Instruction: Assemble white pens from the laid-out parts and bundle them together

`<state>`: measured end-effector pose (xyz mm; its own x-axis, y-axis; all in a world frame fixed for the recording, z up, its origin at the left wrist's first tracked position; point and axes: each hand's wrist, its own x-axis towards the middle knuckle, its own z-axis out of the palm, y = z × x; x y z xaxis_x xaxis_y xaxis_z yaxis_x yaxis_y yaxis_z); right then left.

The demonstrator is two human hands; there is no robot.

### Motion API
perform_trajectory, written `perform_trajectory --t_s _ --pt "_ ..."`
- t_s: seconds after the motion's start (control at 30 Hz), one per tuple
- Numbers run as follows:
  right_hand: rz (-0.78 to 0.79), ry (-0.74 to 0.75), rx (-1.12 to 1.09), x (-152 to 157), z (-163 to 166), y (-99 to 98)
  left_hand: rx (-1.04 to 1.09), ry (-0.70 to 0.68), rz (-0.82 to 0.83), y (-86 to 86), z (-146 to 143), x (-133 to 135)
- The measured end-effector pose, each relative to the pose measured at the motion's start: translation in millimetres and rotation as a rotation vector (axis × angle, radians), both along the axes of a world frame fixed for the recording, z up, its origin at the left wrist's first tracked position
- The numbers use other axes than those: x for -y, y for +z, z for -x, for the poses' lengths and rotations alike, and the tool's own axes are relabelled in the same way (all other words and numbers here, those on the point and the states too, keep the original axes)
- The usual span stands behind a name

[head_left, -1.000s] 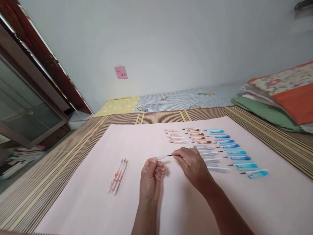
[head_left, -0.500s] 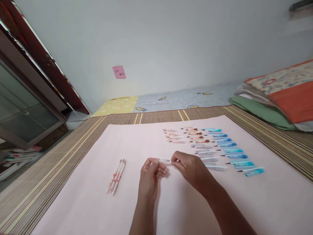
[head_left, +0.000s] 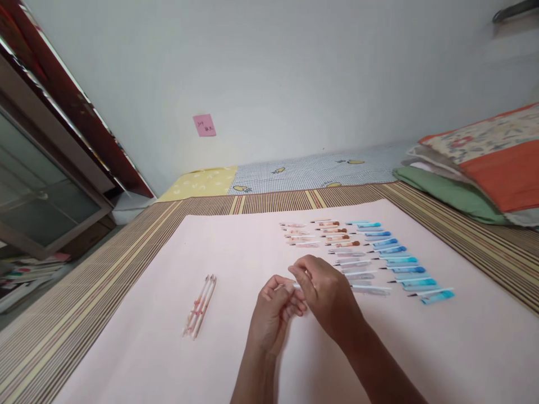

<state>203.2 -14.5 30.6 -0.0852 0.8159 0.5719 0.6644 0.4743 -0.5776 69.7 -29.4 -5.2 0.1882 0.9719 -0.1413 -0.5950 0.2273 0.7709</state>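
Now the left hand (head_left: 273, 308) and right hand (head_left: 326, 287) have been brought closer together above the sheet (head_left: 236, 252); between them, a pen piece (head_left: 297, 286) is pinched by the left, the right's grip cannot be told, and its dark tip is hidden.

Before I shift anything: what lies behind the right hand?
Behind the right hand, grey pen barrels and slim white rods lie on the pale sheet. Whatever the hand itself covers cannot be seen.
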Motion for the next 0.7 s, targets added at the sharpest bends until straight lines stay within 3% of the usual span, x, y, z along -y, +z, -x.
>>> perform_trajectory --t_s 0.17,0.3,0.47,0.6,0.7 --pt "0.043 -0.016 -0.438 2.8 -7.9 14.5 0.172 0.05 0.063 -1.6 -1.8 -1.0" --pt "0.087 -0.11 -0.543 -11.5 -37.5 8.5 0.513 0.173 0.158 -4.8 11.0 -5.7" --pt "0.343 -0.014 -0.071 -30.1 -67.9 -20.9 0.64 0.215 0.137 -7.1 19.7 -8.1" --pt "0.403 -0.061 0.352 -37.4 -64.6 -45.9 0.629 0.208 0.18 -8.5 16.3 -8.9" --pt "0.407 -0.096 0.518 -40.9 -54.5 -59.5 0.574 0.209 0.182 -9.0 12.5 -8.8"
